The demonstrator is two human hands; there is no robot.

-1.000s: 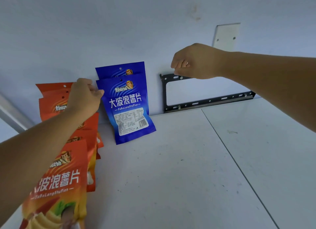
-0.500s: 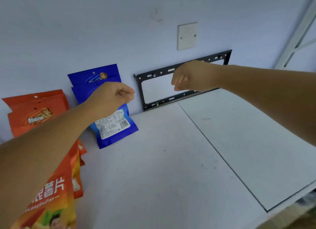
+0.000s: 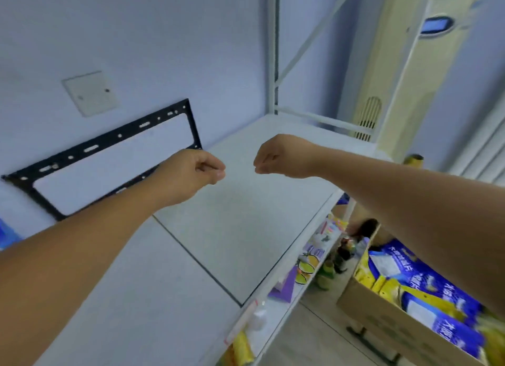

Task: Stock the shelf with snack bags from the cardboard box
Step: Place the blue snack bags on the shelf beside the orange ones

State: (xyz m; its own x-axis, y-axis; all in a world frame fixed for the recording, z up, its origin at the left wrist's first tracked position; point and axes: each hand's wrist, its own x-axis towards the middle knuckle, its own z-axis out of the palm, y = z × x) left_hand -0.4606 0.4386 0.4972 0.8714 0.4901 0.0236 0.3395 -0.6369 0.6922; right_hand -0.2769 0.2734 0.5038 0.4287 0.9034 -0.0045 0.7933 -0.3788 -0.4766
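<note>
We hold our left grip and right grip curled tight, with nothing in them, over the shelf, and the snack bags lie in the cardboard box below.

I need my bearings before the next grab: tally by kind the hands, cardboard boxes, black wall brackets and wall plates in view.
hands: 2, the left hand and the right hand, both curled and holding nothing
cardboard box: 1
black wall bracket: 1
wall plate: 1
Total: 5
</note>
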